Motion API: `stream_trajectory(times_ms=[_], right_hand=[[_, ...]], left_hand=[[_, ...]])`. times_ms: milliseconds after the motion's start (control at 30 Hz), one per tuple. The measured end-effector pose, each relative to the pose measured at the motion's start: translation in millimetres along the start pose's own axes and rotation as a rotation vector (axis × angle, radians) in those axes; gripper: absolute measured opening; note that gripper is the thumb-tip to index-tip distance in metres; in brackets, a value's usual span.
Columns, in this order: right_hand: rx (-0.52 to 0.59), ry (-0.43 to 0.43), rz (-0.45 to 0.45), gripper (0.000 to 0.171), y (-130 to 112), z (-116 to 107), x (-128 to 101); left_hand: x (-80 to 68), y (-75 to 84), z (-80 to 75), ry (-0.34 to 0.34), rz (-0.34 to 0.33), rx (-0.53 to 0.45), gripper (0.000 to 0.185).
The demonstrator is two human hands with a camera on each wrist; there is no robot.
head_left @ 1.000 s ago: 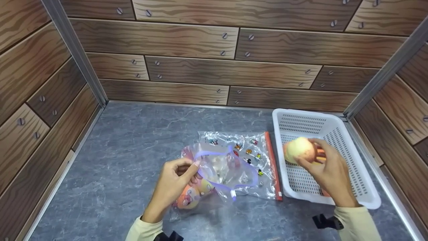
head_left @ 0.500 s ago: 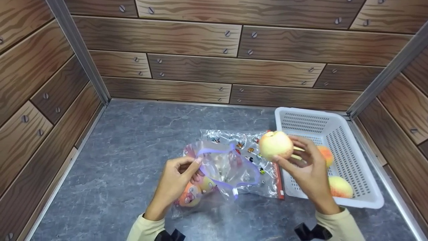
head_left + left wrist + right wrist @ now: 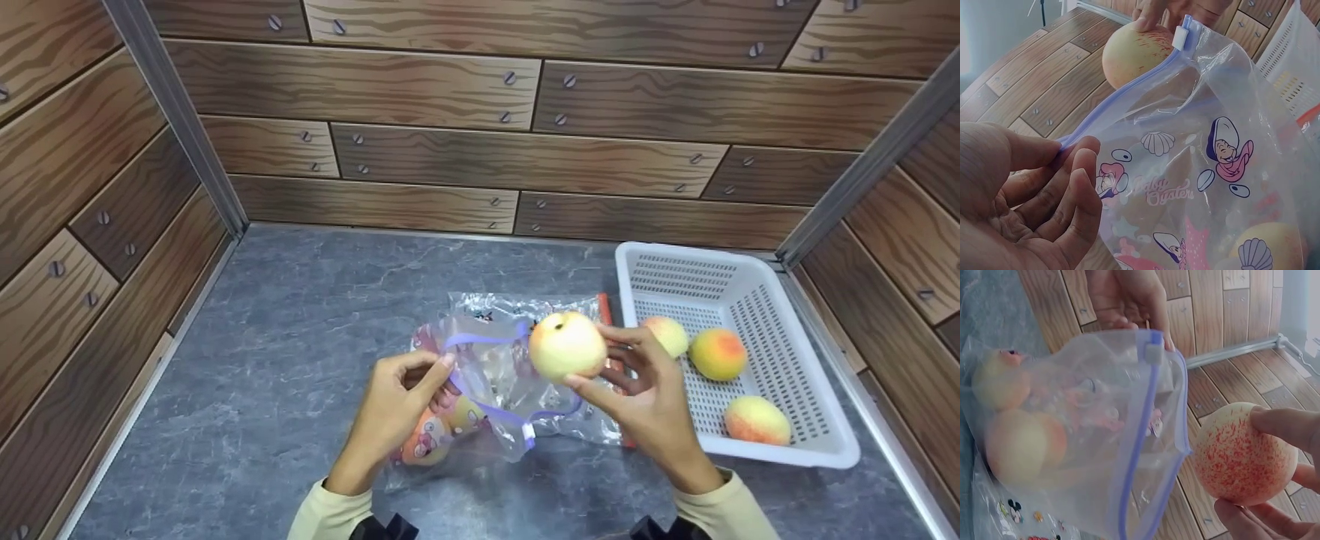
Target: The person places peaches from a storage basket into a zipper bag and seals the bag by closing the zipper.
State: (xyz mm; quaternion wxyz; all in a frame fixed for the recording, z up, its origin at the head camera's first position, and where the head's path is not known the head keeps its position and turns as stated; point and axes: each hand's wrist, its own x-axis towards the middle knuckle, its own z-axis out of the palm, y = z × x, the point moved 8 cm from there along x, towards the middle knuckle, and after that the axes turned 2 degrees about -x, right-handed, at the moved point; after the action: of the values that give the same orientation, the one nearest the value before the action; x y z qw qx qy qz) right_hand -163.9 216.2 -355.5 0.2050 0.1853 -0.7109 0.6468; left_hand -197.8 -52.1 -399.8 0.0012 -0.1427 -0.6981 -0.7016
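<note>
My right hand (image 3: 645,394) grips the peach (image 3: 567,346), my left hand (image 3: 397,397) pinches the zip bag (image 3: 491,382) rim, and if that floppy mouth sags, the fruit may roll off.

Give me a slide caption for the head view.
Right hand brings a peach to the zip bag the left hand holds open.

So the surface is a grey marbled countertop (image 3: 315,315), boxed in by wood-look panels. Sitting right on it: a white slotted basket (image 3: 817,442) over on the right, and a flat clear zip bag with little cartoon prints and a red seal strip (image 3: 592,420) just beside the basket.
</note>
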Motion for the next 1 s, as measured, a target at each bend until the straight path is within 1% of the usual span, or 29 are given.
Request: stream_trajectory(times_ms=[133,300,467,733,1000], right_hand=[[-0.004,-0.041,-0.035,0.061,-2,10,-1],[-0.070,-0.059,-0.035,0.061,-2,17,-3],[-0.146,-0.068,-0.006,0.060,0,20,-5],[-0.203,-0.091,-0.028,0.061,-1,25,-5],[-0.223,-0.101,-0.004,0.060,2,25,-5]], left_hand=[[0.5,-1.0,-0.5,0.006,-0.006,0.000,0.025],[1.4,-1.7,-0.4,0.005,-0.007,-0.001,0.025],[1.0,-2.5,-0.5,0.004,-0.011,-0.009,0.025],[1.8,-2.6,-1.9,0.004,-0.010,0.004,0.024],[2.0,-1.5,-2.3,0.009,-0.004,0.016,0.024]])
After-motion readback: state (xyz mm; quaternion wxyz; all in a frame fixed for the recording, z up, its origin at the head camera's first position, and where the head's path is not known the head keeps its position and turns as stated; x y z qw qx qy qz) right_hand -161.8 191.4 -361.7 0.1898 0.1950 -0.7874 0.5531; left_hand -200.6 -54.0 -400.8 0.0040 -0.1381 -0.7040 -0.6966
